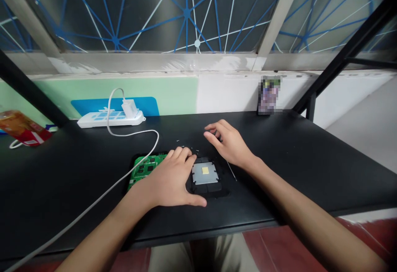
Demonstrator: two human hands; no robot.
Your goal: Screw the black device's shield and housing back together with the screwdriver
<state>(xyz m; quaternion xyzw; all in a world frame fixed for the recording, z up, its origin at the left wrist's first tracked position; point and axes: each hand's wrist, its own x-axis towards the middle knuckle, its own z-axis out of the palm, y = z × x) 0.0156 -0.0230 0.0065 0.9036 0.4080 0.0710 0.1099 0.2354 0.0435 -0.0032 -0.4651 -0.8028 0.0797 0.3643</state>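
Observation:
My left hand [170,176] lies palm down across an opened black electronic device, thumb stretched out to the side and fingertips at its far edge. It partly covers a green circuit board [150,166] on the left. Beside the thumb, a silver metal plate [204,173] with a small pale yellow pad [205,170] sits in a black housing [209,188]. My right hand [228,143] is beyond and right of the plate, its fingers loosely bent and apart from the thumb, nothing visible between them. A thin metal rod [232,171] shows below it; its other end is hidden. Several tiny screws [197,151] lie near the left fingertips.
A white power strip [111,119] holds a plugged-in charger [129,108]. Its white cable [93,201] runs over the circuit board to the lower left. A red and orange packet [25,127] stands at far left. A blurred upright object [268,96] leans against the back wall.

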